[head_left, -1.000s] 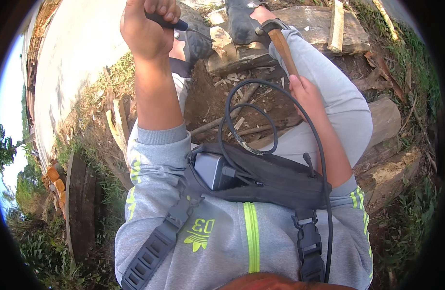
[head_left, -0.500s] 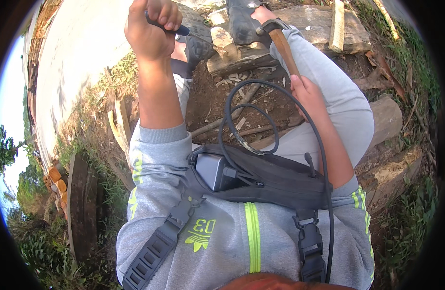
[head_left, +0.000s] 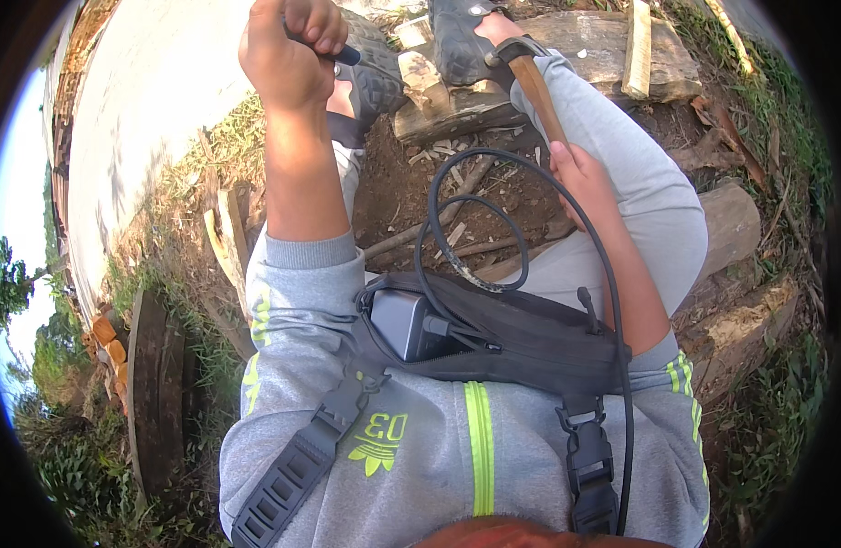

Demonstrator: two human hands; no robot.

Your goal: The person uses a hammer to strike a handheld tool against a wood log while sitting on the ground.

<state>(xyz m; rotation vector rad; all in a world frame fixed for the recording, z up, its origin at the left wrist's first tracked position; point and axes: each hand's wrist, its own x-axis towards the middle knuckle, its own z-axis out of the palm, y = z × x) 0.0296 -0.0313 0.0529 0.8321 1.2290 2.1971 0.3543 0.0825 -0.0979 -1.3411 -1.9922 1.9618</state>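
Note:
At the top left, my left hand is closed round the dark handle of a tool. Its working end does not show clearly against my shoe. My right hand grips the lower wooden handle of a hammer, whose dark metal head lies by my right shin. Between my two dark shoes, a pale cut piece of wood sits on a log. Wood chips are scattered on the soil below the log.
A black cable loops in front of my waist bag, which holds a grey device. A split stick lies across the log at the right. More logs lie beside my right leg, and planks stand at the left.
My left hand has shifted very slightly right and down with the tool. The thin shaft seen earlier beyond its handle is hard to make out now. My right hand and the hammer stay put.

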